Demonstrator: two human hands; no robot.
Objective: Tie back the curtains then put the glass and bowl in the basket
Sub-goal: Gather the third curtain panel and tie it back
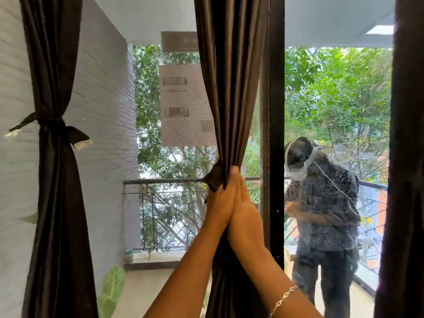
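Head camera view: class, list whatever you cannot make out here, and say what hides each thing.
1. The tie strip on the middle curtain: only a dark end shows. The left hand and right hand, gripping the gathered fabric, cover the rest.
2. The right curtain: cut by the frame's right edge, so tied or loose is unclear.
3. The glass, bowl and basket: outside the head view.
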